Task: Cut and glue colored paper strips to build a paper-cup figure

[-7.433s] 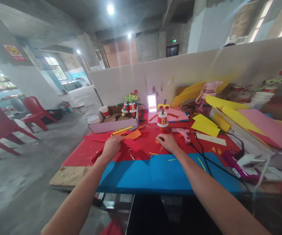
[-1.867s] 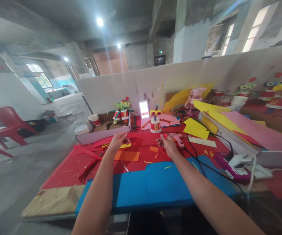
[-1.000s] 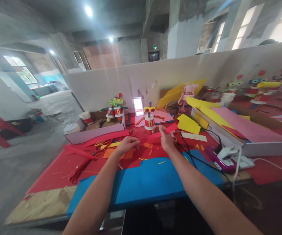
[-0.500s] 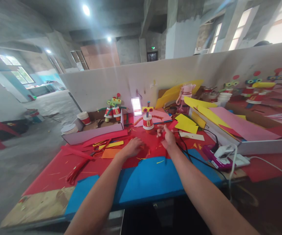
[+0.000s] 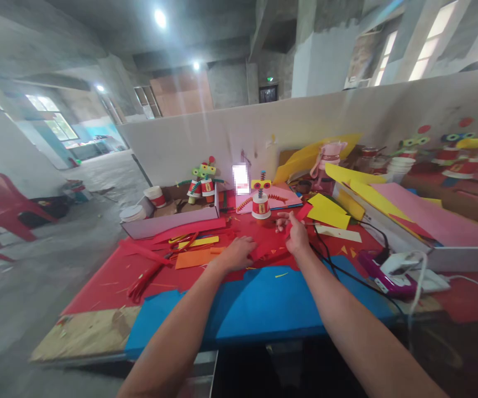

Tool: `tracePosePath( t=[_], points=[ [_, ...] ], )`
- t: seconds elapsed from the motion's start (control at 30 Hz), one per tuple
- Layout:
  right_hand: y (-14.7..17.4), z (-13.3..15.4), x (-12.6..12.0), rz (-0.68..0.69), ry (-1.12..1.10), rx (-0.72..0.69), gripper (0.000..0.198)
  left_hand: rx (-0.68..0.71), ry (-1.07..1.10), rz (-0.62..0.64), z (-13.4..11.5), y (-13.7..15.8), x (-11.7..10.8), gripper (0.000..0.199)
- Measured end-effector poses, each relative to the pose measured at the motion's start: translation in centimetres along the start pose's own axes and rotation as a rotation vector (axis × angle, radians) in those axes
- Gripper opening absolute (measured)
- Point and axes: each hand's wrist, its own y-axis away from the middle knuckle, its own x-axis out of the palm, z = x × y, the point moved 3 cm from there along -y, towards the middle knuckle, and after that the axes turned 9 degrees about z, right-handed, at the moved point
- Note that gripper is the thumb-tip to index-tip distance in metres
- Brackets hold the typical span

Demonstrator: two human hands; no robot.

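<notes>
The red paper strip (image 5: 282, 236) lies between the two hands on the red-covered part of the table (image 5: 110, 273), its long axis running from lower left, by the left hand (image 5: 239, 253), up and to the right past the right hand (image 5: 294, 235) toward the yellow sheets (image 5: 327, 211). The right hand is the nearer one to it: its fingers (image 5: 283, 224) are curled with thumb and forefinger pinched on the strip, the hand lifted a little off the surface. The left hand rests palm down on the red scraps just left of the strip's lower end, fingers spread and flat, grasping nothing.

Nearest the body, the blue sheet (image 5: 263, 304) offers bare room under both forearms. Left of the left hand lie an orange piece (image 5: 195, 258) and more red strips (image 5: 147, 276). Black cables (image 5: 334, 260) run just right of the right wrist. Beyond the hands, near the strip's far end, stands a paper-cup figure (image 5: 260, 203), so room is tighter that way.
</notes>
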Motion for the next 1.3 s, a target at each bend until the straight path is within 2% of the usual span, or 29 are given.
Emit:
tracePosePath(
  t=[0.07, 0.17, 0.27, 0.37, 0.43, 0.5, 0.6, 0.7, 0.83, 0.97, 1.07, 1.17, 1.23, 1.3],
  points=[
    [-0.1, -0.2, -0.2, 0.011, 0.006, 0.003, 0.052, -0.03, -0.058, -0.006, 0.0, -0.2, 0.3, 0.022],
    [-0.1, -0.4, -0.3, 0.014, 0.004, 0.018, 0.05, -0.162, -0.124, -0.043, 1.8, 1.0, -0.3, 0.024],
    [0.1, -0.5, -0.1, 0.015, -0.03, 0.053, 0.049, -0.265, -0.099, -0.157, 3.1, 2.2, -1.4, 0.019],
    [0.3, -0.6, 0.4, 0.04, -0.049, 0.075, 0.05, -0.148, 0.201, -0.268, 2.2, 1.8, -1.7, 0.026],
    [0.5, -0.7, 0.9, 0.072, -0.028, 0.086, 0.051, -0.046, 0.477, -0.281, 0.8, 0.9, -1.2, 0.032],
    [0.7, -1.0, 1.4, 0.113, 0.004, 0.113, 0.052, 0.003, 0.708, -0.241, -0.5, 0.0, -0.1, 0.027],
    [1.0, -1.4, 1.8, 0.158, 0.024, 0.148, 0.053, 0.021, 1.003, -0.149, -1.1, -1.0, 1.4, 0.033],
    [1.1, -1.7, 1.9, 0.175, 0.013, 0.138, 0.052, 0.01, 1.111, -0.15, -0.3, -1.0, 1.8, 0.028],
    [1.1, -1.9, 1.8, 0.201, 0.008, 0.113, 0.051, -0.045, 0.851, -0.134, 1.4, -0.3, 1.0, 0.017],
    [1.2, -1.8, 1.9, 0.211, 0.004, 0.104, 0.049, -0.087, 0.473, -0.19, 2.8, 0.8, -0.6, 0.016],
    [1.4, -1.8, 2.0, 0.252, 0.033, 0.13, 0.045, -0.167, 0.279, -0.189, 4.5, 2.1, -1.8, 0.019],
    [1.6, -2.0, 2.1, 0.297, 0.061, 0.158, 0.04, -0.331, 0.068, -0.095, 7.5, 4.2, -3.0, 0.024],
    [1.6, -2.2, 2.0, 0.323, 0.066, 0.183, 0.04, -0.511, -0.069, 0.029, 10.1, 6.3, -3.8, 0.025],
    [1.5, -2.4, 2.0, 0.337, 0.068, 0.197, 0.04, -0.614, -0.107, 0.061, 12.6, 8.4, -4.8, 0.023]
  ],
)
